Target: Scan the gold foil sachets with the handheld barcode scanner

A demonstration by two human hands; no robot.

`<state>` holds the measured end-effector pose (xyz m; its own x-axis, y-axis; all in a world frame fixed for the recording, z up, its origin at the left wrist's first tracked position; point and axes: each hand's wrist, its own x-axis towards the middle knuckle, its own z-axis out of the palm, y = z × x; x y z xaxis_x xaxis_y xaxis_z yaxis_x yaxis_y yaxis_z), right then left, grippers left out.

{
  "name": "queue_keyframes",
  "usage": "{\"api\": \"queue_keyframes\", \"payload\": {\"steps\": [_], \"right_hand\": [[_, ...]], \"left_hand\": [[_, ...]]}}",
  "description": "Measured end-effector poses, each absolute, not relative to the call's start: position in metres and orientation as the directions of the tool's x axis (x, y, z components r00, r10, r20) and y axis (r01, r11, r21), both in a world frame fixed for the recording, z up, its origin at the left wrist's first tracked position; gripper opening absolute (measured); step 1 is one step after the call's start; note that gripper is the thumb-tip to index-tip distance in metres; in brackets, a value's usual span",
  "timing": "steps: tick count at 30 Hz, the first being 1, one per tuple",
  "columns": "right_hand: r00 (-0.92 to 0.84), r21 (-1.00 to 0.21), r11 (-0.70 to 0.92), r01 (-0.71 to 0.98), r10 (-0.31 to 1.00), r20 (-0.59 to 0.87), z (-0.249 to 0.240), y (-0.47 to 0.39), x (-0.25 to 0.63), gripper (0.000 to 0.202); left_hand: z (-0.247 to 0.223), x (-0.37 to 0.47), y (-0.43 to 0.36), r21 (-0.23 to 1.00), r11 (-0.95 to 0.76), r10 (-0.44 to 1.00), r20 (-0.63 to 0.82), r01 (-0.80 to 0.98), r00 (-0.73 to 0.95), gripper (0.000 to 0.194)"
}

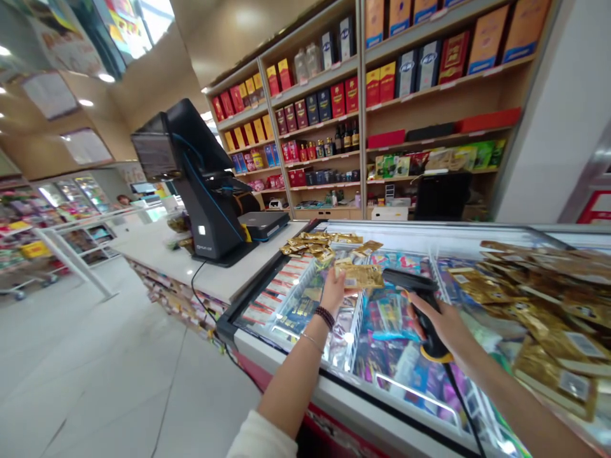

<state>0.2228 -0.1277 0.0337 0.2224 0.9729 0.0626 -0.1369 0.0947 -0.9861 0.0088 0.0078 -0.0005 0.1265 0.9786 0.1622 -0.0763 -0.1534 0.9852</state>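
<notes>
My left hand point(334, 286) pinches one end of a gold foil packet point(363, 276), its pale label facing up. Close to the packet's right end is the head of a black barcode scanner point(410, 280), gripped by my right hand point(432, 318) around its handle. A cable runs from the scanner's yellow-ringed base toward the bottom of the view. Both hands are above the glass top of a chest freezer point(274, 346). Beyond my left hand lies a small pile of gold packets point(317, 242). A larger heap of gold packets point(548, 305) covers the glass at the right.
A black checkout terminal point(210, 197) stands on the white counter point(224, 280) to the left, a flat black device point(264, 224) beside it. Shelves point(324, 133) of boxes and bottles line the back. A white railing point(71, 254) stands farther left, with a person point(124, 200) behind.
</notes>
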Motion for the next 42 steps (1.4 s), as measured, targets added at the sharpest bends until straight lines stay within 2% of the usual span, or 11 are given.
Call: {"api": "queue_keyframes", "payload": {"steps": [4, 8, 12, 18, 24, 30, 42], "right_hand": [[0.205, -0.991, 0.122, -0.052, 0.973, 0.109, 0.037, -0.136, 0.218, 0.063], [0.191, -0.985, 0.161, 0.063, 0.967, 0.17, 0.035, -0.139, 0.216, 0.054], [0.164, -0.964, 0.168, 0.206, 0.965, 0.203, 0.029, -0.136, 0.217, 0.056], [0.143, -0.926, 0.124, 0.358, 0.972, 0.185, 0.029, -0.139, 0.217, 0.054], [0.132, -0.908, 0.123, 0.4, 0.973, 0.19, 0.039, -0.147, 0.213, 0.051], [0.132, -0.895, 0.13, 0.426, 0.97, 0.204, 0.042, -0.15, 0.21, 0.05], [0.129, -0.885, 0.111, 0.451, 0.974, 0.188, 0.029, -0.141, 0.215, 0.055]], "left_hand": [[0.009, 0.018, -0.003, 0.955, 0.011, 0.984, 0.043, -0.297, 0.174, 0.035], [0.018, 0.018, -0.005, 0.916, 0.016, 0.985, 0.055, -0.401, 0.165, 0.038], [0.021, 0.018, -0.006, 0.887, 0.021, 0.981, 0.071, -0.461, 0.182, 0.037], [0.023, 0.021, -0.01, 0.852, 0.107, 0.977, 0.004, -0.513, 0.211, 0.038], [0.023, 0.023, -0.01, 0.824, 0.129, 0.98, -0.021, -0.552, 0.197, 0.039], [0.022, 0.021, -0.009, 0.823, 0.112, 0.977, 0.012, -0.557, 0.215, 0.039], [0.02, 0.02, -0.008, 0.838, 0.085, 0.979, 0.03, -0.539, 0.2, 0.039]]}}
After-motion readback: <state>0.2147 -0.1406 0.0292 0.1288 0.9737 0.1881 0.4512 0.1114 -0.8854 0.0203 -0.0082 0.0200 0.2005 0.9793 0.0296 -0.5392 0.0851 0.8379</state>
